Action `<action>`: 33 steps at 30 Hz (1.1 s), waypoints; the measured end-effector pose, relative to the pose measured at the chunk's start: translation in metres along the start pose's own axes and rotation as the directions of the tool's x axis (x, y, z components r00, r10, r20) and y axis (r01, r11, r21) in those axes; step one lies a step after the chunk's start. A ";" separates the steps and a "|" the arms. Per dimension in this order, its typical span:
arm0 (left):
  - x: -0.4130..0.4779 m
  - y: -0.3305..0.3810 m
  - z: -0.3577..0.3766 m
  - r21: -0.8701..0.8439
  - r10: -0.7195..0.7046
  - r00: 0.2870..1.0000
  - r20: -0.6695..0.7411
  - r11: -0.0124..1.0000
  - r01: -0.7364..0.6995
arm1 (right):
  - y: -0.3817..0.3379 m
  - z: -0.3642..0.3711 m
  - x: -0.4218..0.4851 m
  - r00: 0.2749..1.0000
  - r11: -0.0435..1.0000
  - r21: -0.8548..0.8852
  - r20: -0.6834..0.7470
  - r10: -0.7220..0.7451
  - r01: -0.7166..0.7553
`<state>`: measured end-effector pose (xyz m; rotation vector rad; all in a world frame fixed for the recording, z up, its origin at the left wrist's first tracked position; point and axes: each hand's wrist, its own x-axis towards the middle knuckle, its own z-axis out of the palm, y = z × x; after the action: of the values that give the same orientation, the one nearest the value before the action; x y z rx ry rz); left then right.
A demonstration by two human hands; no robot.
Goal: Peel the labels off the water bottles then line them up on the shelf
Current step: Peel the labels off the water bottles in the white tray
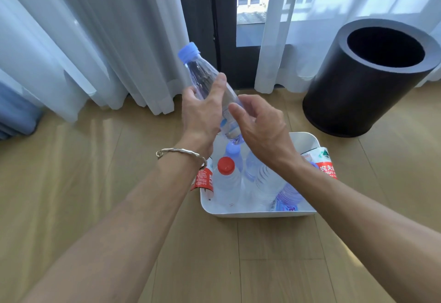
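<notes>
Water bottle (205, 80) in hand, label peel about to start; task looks partly done.
Left hand (202, 114) grips the bottle mid-body, fingers wrapped round it, thumb pressed along the front. It is held above the far edge of the white tub (307, 140), tilted, long axis diagonal, blue cap (189, 52) pointing far-left and up, base down toward the tub. Its label (230, 123) looks still on. Right hand (262, 126) is just right of the lower body, fingers loosely curled and apart, thumb at the label; can't tell if touching. Two loose red labels (202, 179) hang on the tub rim and the red-capped bottle (226, 178) looks bare, so some are peeled. Several bottles remain in the tub. No shelf in view, so lining up is judged not started.
</notes>
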<state>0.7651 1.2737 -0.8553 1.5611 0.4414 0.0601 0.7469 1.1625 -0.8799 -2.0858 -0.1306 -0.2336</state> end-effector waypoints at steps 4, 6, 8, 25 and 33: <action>0.001 -0.002 0.000 -0.022 0.023 0.999 -0.036 0.999 -0.024 | 0.002 0.001 0.005 0.997 1.000 -0.016 -0.077 0.006 -0.008; 0.001 -0.004 0.000 -0.029 0.036 0.999 -0.032 0.999 -0.037 | 0.003 0.003 0.006 0.999 0.999 0.008 -0.031 0.033 -0.032; 0.003 -0.006 -0.001 -0.034 0.048 0.998 -0.037 0.998 -0.049 | 0.003 0.005 0.006 0.999 0.998 0.046 -0.003 0.053 -0.052; 0.004 -0.001 -0.011 -0.010 0.047 0.999 0.003 0.999 -0.047 | 0.016 -0.009 0.015 0.943 0.874 0.381 0.258 0.212 -0.301; 0.003 0.005 -0.013 -0.039 0.079 0.996 -0.041 0.996 -0.080 | 0.007 0.002 0.005 0.842 0.850 0.366 0.517 0.153 -0.380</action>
<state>0.7651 1.2868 -0.8503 1.5391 0.4069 0.1609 0.7535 1.1607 -0.8854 -1.6182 -0.1572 0.4569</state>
